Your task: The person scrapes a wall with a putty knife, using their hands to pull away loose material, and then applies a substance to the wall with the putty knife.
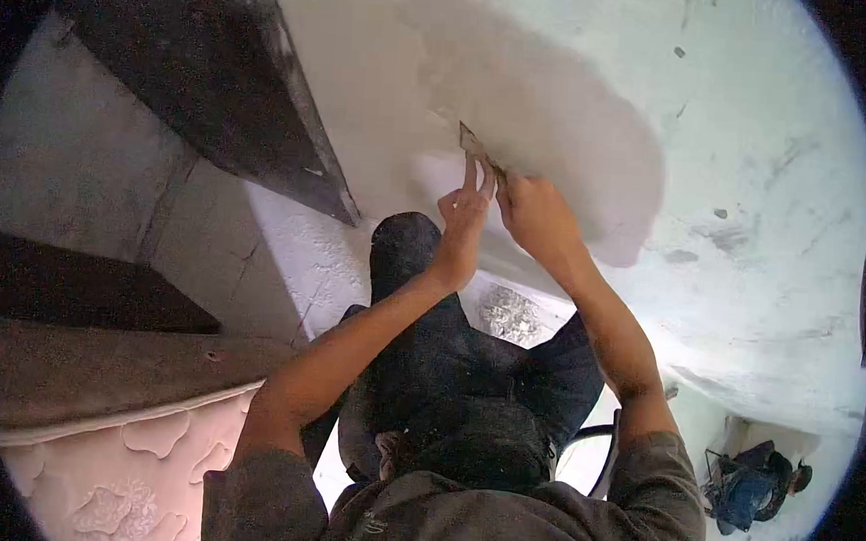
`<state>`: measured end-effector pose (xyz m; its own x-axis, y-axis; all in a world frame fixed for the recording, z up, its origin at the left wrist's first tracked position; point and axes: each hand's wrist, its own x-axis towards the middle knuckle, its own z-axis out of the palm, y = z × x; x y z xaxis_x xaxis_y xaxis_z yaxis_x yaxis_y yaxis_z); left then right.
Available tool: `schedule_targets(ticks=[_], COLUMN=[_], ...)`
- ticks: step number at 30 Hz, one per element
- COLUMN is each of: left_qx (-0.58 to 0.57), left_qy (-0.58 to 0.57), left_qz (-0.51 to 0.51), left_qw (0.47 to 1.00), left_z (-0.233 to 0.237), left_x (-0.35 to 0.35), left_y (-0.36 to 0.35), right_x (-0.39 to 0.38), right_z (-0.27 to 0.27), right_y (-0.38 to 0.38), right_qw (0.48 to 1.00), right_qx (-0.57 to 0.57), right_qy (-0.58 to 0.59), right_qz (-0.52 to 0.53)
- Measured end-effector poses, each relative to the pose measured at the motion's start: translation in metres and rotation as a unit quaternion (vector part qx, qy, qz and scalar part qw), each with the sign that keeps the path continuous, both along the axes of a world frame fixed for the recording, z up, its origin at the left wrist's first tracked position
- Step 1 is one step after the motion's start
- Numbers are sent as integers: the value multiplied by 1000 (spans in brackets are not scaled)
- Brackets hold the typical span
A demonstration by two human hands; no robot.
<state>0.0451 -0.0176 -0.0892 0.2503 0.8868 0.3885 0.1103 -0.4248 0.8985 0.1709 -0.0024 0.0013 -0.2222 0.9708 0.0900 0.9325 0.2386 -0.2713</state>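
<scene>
Together, arms stretched forward: left hand (463,221) and right hand (539,215) clamp scraper (473,141) against wall (751,189).

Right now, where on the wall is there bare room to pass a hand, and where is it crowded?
Free: the white wall right of the right hand, and the grey patch above the scraper. Crowded: left hand and right hand meet on the scraper, knee just below.

Arms: both stretched forward, converging
Left hand (463,223): fingers straight, tips pinched together
Right hand (539,215): curled closed, touching left
</scene>
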Motion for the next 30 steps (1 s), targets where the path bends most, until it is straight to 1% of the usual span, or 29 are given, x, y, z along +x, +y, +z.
schedule_targets(ticks=[1,2,4,5,7,8,10,11,13,14,16,20,22,23,24,25,26,27,28,29,30], left_qx=[-45,-43,12,10,12,12,-57,-55,-1,-2,-34,-39,-30,-31,-67,-103,-70,-69,-81,-94,-71], left_qy=[-34,-32,-23,-24,33,30,-66,-63,37,36,-67,-90,-81,-82,-79,-74,-83,-81,-114,-149,-200], left_qz=[-18,-21,-24,-20,-1,-1,-22,-24,-20,-18,-13,-27,-40,-37,-22,-9,20,19,-1,-20,-35], left_qw=[998,998,999,999,999,999,996,996,999,999,997,995,995,995,994,992,994,994,990,984,977], left_z=[3,3,0,-2,-3,-3,2,6,12,10,5,6,12,4,-14,-7,1,-2,-4,-7,4], left_x=[1,1,0,-2,-3,-1,2,1,-3,-4,-1,0,1,-3,-9,-12,-9,-10,-13,-15,-9], left_y=[0,1,3,4,4,5,0,0,-3,-1,3,1,-3,1,9,10,9,9,10,10,6], right_x=[1,4,6,4,-1,-1,2,2,-2,-4,-7,-1,2,-4,-14,-20,-21,-24,-27,-26,-21], right_z=[1,-1,-8,-9,-11,-9,-5,-1,8,2,-9,-2,0,-1,-4,-7,-12,-17,-19,-18,-15], right_y=[0,0,1,2,3,4,-1,-3,-9,-6,1,-6,-8,-3,3,6,7,8,10,8,3], right_qw=[1000,1000,998,998,998,998,1000,1000,998,998,999,999,999,999,1000,999,999,1000,999,999,999], right_qx=[-6,-4,43,41,34,35,25,27,16,14,27,37,12,10,-12,-32,-31,-2,28,27,33], right_qy=[18,19,37,36,48,45,12,15,62,62,15,29,50,49,29,10,11,16,21,23,28], right_qz=[-5,-8,23,27,13,13,3,1,-3,-1,8,8,0,3,2,-1,-3,2,8,10,6])
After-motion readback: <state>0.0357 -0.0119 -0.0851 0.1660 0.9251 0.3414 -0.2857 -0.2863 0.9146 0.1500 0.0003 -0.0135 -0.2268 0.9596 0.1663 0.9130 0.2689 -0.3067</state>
